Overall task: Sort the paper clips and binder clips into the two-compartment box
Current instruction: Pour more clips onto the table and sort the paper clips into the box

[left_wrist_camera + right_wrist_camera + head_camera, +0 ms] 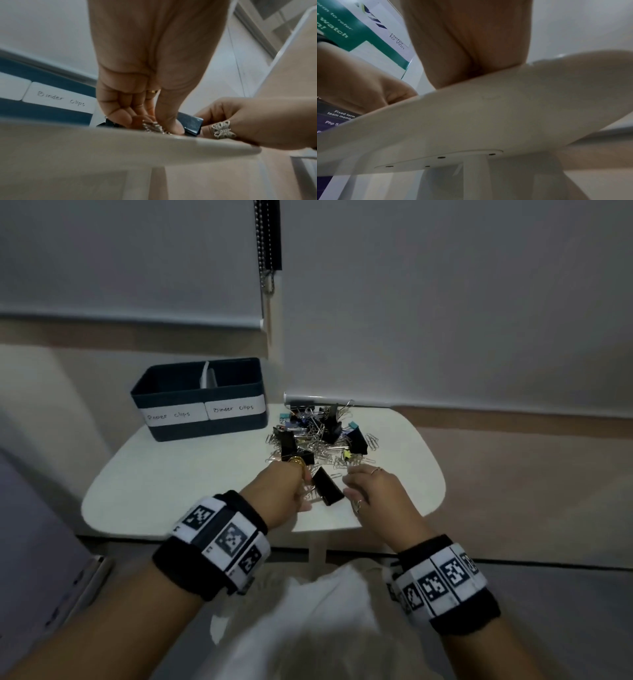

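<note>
A black binder clip [328, 486] lies near the white table's front edge, between my two hands. My left hand [306, 491] pinches a small bunch of silver paper clips [152, 126] with thumb and fingers, just left of that binder clip [192, 125]. My right hand [346, 484], with a butterfly ring, curls its thumb and fingers onto the clip's right end. A mixed pile of paper clips and binder clips [318, 433] lies behind the hands. The dark blue two-compartment box [198, 398] stands at the back left, labelled "Paper clips" on the left and "Binder clips" on the right. The right wrist view shows only my palm [471, 40]; the table hides the fingers.
The small round-cornered table [171, 491] has bare surface at its left front. A window blind's bottom rail [335, 400] hangs just over the pile's far side. A bead chain [267, 251] hangs above. The table's underside and stem [476, 175] fill the right wrist view.
</note>
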`<move>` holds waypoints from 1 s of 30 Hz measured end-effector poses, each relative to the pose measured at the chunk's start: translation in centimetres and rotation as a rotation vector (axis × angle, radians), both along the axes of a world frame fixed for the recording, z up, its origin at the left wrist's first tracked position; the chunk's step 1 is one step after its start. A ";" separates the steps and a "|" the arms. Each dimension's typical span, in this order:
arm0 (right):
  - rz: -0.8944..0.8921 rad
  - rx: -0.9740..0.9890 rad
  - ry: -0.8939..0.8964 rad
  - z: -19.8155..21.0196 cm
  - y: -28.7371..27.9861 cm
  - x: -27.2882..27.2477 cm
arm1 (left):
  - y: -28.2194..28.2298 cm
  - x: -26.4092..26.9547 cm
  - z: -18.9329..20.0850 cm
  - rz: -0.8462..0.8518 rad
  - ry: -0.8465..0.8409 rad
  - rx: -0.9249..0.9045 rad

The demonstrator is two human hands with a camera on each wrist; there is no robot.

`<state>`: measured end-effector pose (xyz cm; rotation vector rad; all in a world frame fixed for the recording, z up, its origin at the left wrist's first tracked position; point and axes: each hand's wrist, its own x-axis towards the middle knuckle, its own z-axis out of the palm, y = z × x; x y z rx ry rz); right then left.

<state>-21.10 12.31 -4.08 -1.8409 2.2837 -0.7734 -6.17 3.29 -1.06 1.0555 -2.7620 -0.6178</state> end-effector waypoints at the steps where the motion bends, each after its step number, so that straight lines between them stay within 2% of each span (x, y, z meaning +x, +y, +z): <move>1: 0.006 -0.013 -0.004 0.0 -0.1 0.1 | 0.1 0.0 -0.1 0.032 0.014 0.011; 4: 0.035 -0.065 -0.027 -0.1 -0.2 0.4 | 0.4 0.5 -0.3 0.119 0.101 0.033; 8: 0.036 -0.116 -0.043 0.1 -0.3 0.5 | 1.0 1.4 0.0 0.188 0.343 0.185; 13: 0.055 -0.096 -0.024 -0.1 -1.5 1.4 | -0.7 4.7 0.3 0.406 0.520 0.078; 18: 0.190 0.057 -0.008 -0.1 -2.3 3.2 | -3.6 8.2 -0.5 0.718 0.500 0.007; 20: 0.206 0.043 -0.016 0.2 -2.1 3.2 | -4.2 8.5 -1.1 0.785 0.482 0.026; 22: 0.192 -0.020 -0.040 0.4 -1.7 2.5 | -4.1 8.1 -1.7 0.810 0.431 -0.062; 24: 0.120 -0.084 -0.036 0.6 -1.1 1.3 | -3.3 7.1 -1.6 0.705 0.409 -0.256; 26: 0.055 -0.067 -0.008 0.7 -0.6 0.1 | -2.0 5.4 -1.1 0.473 0.415 -0.305; 28: 0.054 0.029 0.036 0.7 -0.5 -0.4 | -0.6 3.3 -0.8 0.213 0.319 -0.202; 30: 0.073 0.087 0.074 0.7 -0.7 0.0 | 0.0 1.6 -1.1 0.064 0.150 -0.061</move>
